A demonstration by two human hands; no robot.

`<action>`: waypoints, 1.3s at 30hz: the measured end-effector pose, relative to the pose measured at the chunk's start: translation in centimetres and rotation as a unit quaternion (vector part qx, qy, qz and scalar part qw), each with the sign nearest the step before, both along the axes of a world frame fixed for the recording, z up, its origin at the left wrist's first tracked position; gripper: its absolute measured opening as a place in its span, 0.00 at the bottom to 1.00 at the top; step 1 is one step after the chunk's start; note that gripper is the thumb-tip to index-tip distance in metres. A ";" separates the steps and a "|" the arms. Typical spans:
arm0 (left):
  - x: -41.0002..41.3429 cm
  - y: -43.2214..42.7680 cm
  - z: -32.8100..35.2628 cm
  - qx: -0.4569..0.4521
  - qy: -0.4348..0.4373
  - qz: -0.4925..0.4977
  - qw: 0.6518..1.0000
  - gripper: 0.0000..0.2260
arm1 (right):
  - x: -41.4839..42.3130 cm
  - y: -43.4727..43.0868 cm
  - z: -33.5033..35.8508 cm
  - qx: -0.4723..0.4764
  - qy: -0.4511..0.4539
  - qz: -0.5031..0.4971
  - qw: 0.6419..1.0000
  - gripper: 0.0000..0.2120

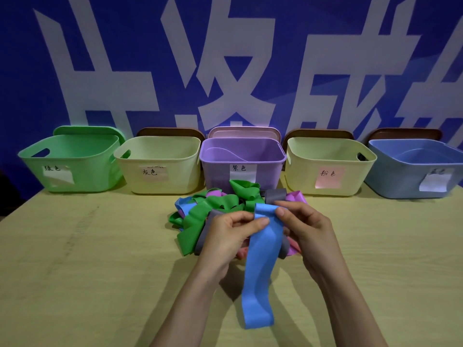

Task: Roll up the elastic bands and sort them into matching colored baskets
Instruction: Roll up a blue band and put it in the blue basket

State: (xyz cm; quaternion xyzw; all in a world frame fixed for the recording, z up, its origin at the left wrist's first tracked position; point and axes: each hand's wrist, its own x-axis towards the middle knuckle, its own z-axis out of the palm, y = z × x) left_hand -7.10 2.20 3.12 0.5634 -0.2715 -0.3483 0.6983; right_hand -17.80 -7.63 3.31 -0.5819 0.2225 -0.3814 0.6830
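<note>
Both hands, left hand (231, 232) and right hand (304, 225), pinch the top end of a wide blue elastic band (260, 266), probably to begin rolling; it hangs toward the surface's (87, 271) near edge, the blue plastic basket (411, 176) waiting at the far right corner.

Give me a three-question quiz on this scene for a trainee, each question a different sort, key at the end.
1. True or false: the left hand and the right hand both pinch the upper end of the blue band.
2. Which basket matches that band? A green, B cream, C blue.
3. Fill in: the pile of bands lies on the table just in front of the ____ basket.
Key: 1 true; 2 C, the blue basket at the far right; 3 purple, the purple basket in the middle of the row.
</note>
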 end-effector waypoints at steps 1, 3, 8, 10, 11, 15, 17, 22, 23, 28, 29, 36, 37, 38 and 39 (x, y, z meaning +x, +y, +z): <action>0.0 0.0 0.1 0.003 0.005 -0.003 1.000 0.03 | 0.0 0.0 -0.1 0.000 0.005 0.000 1.000 0.09; 0.1 0.1 0.2 0.008 0.015 -0.009 1.000 0.05 | 0.0 0.0 -0.1 -0.001 0.012 0.004 1.000 0.11; 0.1 0.2 0.0 0.024 0.042 -0.019 0.999 0.09 | -0.2 -0.1 0.1 -0.006 0.016 0.015 1.000 0.12; 0.2 0.3 -0.1 0.024 0.044 -0.026 0.998 0.08 | -0.2 -0.1 0.2 -0.017 0.019 0.016 1.000 0.11; 0.2 0.3 0.0 0.023 0.043 -0.029 0.998 0.09 | -0.2 -0.1 0.1 -0.025 0.023 0.013 0.999 0.10; 0.2 0.6 0.2 0.024 0.028 -0.029 0.999 0.14 | -0.2 0.0 0.4 -0.076 0.036 0.012 0.996 0.12; 0.1 0.5 0.2 0.022 0.028 -0.014 0.999 0.19 | -0.3 0.1 0.7 -0.094 0.041 0.019 0.995 0.12; 0.1 0.3 0.2 0.001 0.045 0.005 0.999 0.20 | -0.4 0.5 0.8 -0.107 0.039 0.028 0.993 0.16; 0.1 0.3 0.2 -0.003 0.050 0.006 0.999 0.20 | -0.4 0.5 0.7 -0.097 0.045 0.035 0.994 0.17; 0.1 0.1 -0.4 -0.015 0.039 0.024 0.999 0.16 | -0.5 0.0 0.2 -0.076 0.093 0.053 0.991 0.12; 0.0 0.1 -0.5 -0.023 0.047 0.024 0.998 0.13 | -0.5 -0.1 0.3 -0.072 0.092 0.051 0.992 0.11; -0.1 -0.2 -0.6 -0.055 0.034 0.036 0.997 0.06 | -0.6 -0.3 0.4 -0.040 0.062 0.075 0.994 0.12; 0.1 -0.2 -0.6 -0.057 0.030 0.037 0.997 0.07 | -0.6 -0.2 0.5 -0.038 0.059 0.083 0.994 0.12; 0.2 -0.2 -0.7 -0.060 0.025 0.036 0.997 0.07 | -0.6 -0.2 0.5 -0.034 0.057 0.085 0.994 0.12; 0.3 -0.2 -0.7 -0.060 0.018 0.033 0.997 0.08 | -0.5 -0.1 0.5 -0.027 0.054 0.082 0.995 0.11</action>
